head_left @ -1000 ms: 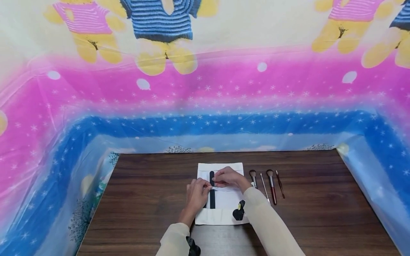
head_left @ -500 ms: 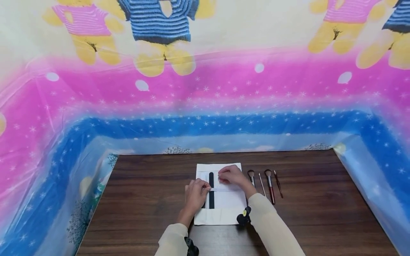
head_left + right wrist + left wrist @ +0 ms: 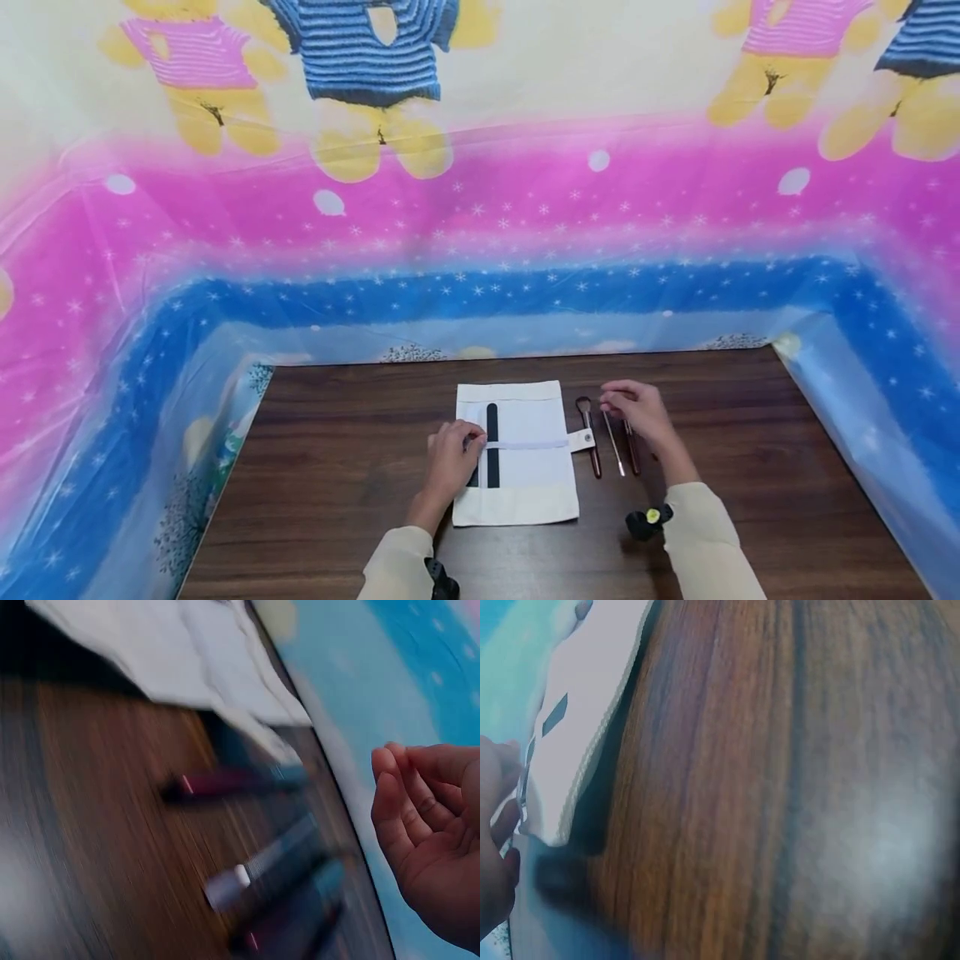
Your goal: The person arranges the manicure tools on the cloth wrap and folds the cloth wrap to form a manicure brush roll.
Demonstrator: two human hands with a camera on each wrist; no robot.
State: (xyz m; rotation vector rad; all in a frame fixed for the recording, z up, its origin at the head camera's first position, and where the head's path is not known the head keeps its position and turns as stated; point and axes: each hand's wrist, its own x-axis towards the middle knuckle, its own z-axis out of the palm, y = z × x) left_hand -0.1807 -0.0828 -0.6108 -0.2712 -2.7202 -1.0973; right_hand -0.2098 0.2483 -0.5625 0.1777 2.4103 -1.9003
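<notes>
A white fabric roll pouch [image 3: 525, 504] lies unfolded on the table, with a pale elastic strap [image 3: 532, 444] across its middle. Under the strap sits a black flat strip with a rounded end [image 3: 492, 471]; a second dark piece [image 3: 472, 477] shows partly beside it. My left hand [image 3: 452, 458] pinches the strap near the pouch's left edge. My right hand [image 3: 641, 410] hovers over the tools on the right, fingers loosely bent and holding nothing. Below it lie a makeup brush [image 3: 596, 462], a slim silver rod [image 3: 615, 450] and another brush [image 3: 632, 450], partly covered by the hand.
A snap tab [image 3: 581, 440] sticks out from the pouch's right side and overlaps the nearest brush. Dark wooden table [image 3: 337, 467] surrounds the pouch. A printed cloth [image 3: 480, 292] rises behind the table's far edge.
My right hand has moved from the strap beside the black strip rightward to above the brushes, uncovering the snap tab. My left hand has stayed at the strap.
</notes>
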